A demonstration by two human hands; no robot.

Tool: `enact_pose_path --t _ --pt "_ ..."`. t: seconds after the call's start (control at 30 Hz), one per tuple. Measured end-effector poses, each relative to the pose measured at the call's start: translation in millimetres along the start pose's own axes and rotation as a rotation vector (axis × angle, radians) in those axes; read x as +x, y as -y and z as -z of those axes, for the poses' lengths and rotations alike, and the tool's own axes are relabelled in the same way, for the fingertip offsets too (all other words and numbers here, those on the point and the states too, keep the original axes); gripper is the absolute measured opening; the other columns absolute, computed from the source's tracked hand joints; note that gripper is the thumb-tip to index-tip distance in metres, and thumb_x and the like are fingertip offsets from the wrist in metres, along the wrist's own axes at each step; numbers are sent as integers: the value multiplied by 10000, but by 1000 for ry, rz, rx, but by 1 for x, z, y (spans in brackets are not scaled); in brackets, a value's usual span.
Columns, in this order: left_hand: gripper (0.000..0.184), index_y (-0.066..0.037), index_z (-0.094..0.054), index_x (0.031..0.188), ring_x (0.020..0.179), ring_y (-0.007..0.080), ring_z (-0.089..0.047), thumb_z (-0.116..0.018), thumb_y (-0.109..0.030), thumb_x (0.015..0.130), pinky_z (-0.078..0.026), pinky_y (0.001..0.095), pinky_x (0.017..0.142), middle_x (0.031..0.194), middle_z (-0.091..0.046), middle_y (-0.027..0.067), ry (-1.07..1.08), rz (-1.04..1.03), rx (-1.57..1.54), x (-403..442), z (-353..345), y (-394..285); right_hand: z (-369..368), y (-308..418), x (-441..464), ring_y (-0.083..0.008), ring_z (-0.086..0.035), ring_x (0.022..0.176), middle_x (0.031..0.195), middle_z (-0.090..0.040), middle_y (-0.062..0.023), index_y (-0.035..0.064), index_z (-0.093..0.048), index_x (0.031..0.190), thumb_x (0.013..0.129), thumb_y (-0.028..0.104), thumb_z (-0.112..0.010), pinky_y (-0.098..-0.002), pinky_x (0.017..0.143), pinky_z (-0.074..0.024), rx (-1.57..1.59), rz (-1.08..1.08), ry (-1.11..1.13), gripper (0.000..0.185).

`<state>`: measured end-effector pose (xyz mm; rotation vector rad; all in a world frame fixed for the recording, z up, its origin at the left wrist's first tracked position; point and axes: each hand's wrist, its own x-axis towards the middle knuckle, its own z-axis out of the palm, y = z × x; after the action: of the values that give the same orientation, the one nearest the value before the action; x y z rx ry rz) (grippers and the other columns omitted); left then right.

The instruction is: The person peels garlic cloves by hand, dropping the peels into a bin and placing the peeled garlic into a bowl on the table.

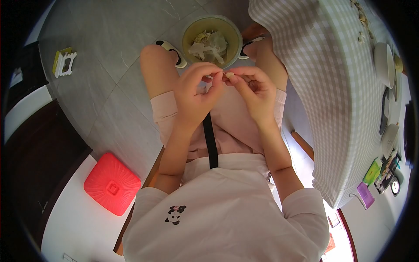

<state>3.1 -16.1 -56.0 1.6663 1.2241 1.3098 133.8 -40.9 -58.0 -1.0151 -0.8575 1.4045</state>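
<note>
My left hand (198, 87) and my right hand (256, 89) meet in front of my lap, thumb and fingertips pinched together. Between the right thumb and index finger sits a small pale piece (229, 75) that looks like a garlic clove. The left fingertips press close against its side; whether they grip a bit of it is too small to tell. Just beyond the hands, a round yellowish bin (188, 38) stands on the floor between my feet. Crumpled clear plastic (217, 43) and pale scraps (201, 38) lie inside it.
A table with a checked cloth (323, 87) rises close on my right, carrying a white bowl (384, 65), a green packet (372, 171) and a purple holder (365, 195). On the left are a red plastic lid or stool (112, 184) and a small white-and-yellow stand (65, 62).
</note>
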Motion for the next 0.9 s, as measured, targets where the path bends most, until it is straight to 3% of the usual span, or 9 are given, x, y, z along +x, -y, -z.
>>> enact_pose_path --t 0.23,0.33,0.57,0.67,0.73,0.9 --pt "140 -12 -591 823 662 129 -549 -601 31 690 -439 207 549 793 -581 75 -10 84 -166 2 2 -4 1 5 3 -150 -565 815 889 -578 -107 -46 -517 932 796 -36 -499 -257 730 -466 109 -65 3 138" --pt "124 -7 -601 812 673 125 -552 -612 24 692 -440 204 554 791 -581 79 90 -1 -128 3 2 1 0 4 2 -152 -563 821 895 -576 -110 -48 -515 937 796 -30 -503 -259 735 -465 139 -55 -15 142" --pt "107 -2 -596 786 681 143 -561 -617 27 685 -451 220 569 780 -581 73 59 31 -100 2 -2 -4 -1 2 0 -146 -560 825 898 -573 -103 -47 -520 948 787 -28 -519 -255 742 -465 111 -56 -8 163" --pt "109 -4 -591 778 675 152 -565 -619 28 678 -453 229 574 774 -582 70 50 -1 -88 2 -3 -2 0 -1 0 -144 -561 821 904 -574 -93 -44 -540 937 777 -36 -524 -248 720 -469 24 7 -25 160" --pt "115 -8 -589 775 667 160 -568 -621 28 671 -450 234 572 765 -585 67 43 -31 -21 2 -3 -2 -2 -2 2 -140 -566 794 878 -587 -88 -30 -572 905 750 -57 -534 -237 684 -468 -196 161 -63 161" --pt "123 -14 -592 768 661 174 -569 -627 26 657 -447 242 569 760 -591 65 27 -80 24 1 -3 3 1 0 4 -141 -571 748 829 -598 -93 -8 -601 861 707 -82 -546 -224 648 -457 -401 241 -56 179"
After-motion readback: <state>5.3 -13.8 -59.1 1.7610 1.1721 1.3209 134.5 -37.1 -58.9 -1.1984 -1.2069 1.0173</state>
